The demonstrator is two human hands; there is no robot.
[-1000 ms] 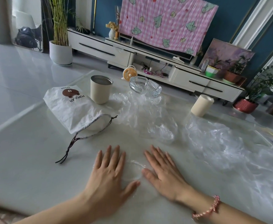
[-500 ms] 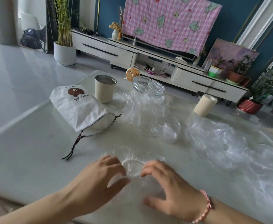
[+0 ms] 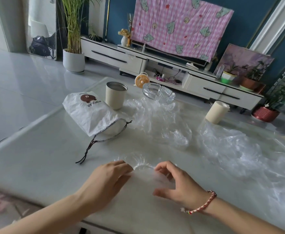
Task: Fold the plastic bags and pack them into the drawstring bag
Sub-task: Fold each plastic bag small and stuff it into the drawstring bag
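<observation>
"POPULAR" on white drawstring bag (image 3: pixel 92 116)

Both bare forearms reach in from the near edge and converge. The left hand (image 3: pixel 108 179) is palm down, its fingers curled and their tips pinching the bag (image 3: pixel 142 171) at its rim. The right hand (image 3: pixel 177 183) mirrors it with fingers arched onto the same rim and thumb spread apart.

On the table (image 3: pixel 37 157), a plastic bag (image 3: pixel 142 168) lies in front; behind and left of it lies the drawstring bag (image 3: pixel 91 114), with a cup (image 3: pixel 115 96) behind that.
</observation>
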